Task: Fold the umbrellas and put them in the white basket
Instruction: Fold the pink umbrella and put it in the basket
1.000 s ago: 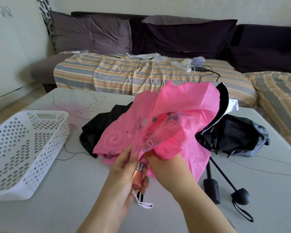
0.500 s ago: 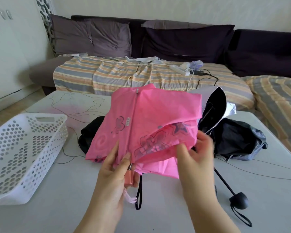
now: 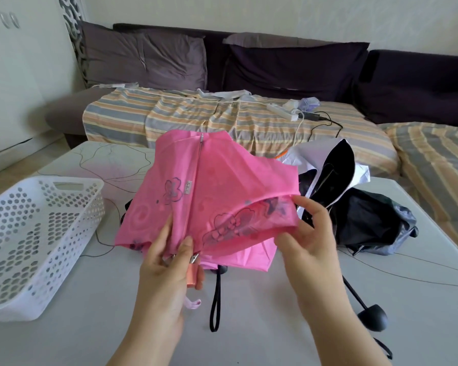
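Observation:
I hold a pink umbrella [image 3: 217,191] with flower prints above the table, its canopy collapsed and loose. My left hand [image 3: 169,268] grips its peach handle and the lower ribs. My right hand [image 3: 310,233] pinches a fold of the pink canopy at its right edge. Behind it lie a black umbrella [image 3: 368,220] with a white-lined flap and a round black handle [image 3: 373,318] on a thin shaft. Another black umbrella is mostly hidden under the pink one; its strap [image 3: 216,302] shows. The white perforated basket [image 3: 40,228] stands at the left with nothing in it.
The grey table [image 3: 275,326] carries everything; thin dark cords trail across it. Beyond it is a sofa with a striped cover [image 3: 196,117], dark cushions, a power strip [image 3: 283,112] and cables.
The pink canopy has been turned and spread flatter, with a rib now facing me. My right hand moved from the middle out to the canopy's right edge. The view shifted slightly.

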Tool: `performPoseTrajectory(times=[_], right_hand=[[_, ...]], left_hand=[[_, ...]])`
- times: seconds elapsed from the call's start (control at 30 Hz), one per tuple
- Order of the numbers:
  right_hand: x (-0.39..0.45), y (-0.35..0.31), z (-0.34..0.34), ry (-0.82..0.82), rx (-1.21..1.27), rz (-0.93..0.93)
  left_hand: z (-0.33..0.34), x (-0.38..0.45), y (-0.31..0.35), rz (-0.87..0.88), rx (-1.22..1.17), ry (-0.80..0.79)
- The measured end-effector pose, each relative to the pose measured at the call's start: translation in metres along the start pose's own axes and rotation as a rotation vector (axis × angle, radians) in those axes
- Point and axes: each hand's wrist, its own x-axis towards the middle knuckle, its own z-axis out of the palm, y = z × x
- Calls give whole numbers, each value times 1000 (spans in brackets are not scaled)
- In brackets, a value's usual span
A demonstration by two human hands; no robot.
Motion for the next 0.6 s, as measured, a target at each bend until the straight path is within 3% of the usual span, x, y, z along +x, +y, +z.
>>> performPoseTrajectory(times=[0.1,0.2,0.33,0.47,0.53,0.6], right_hand=[[13,-1,-9,19,81,129],[22,0,-15,102,-129,48],[24,0,-19,89,-221,10],[31,-3,-30,131,-57,54],[36,-4,-39,101,-112,23],[38,-4,-46,-47,-216,25]], left_hand=[[1,-2,-2,17,26,-35],[3,-3,-4,16,25,-109],[4,-4,-6,3,40,-137],[4,-2,-4,-8,34,-131],[2,-2,-4,-17,54,-151],[-1,-3,-2,-22,70,-182]])
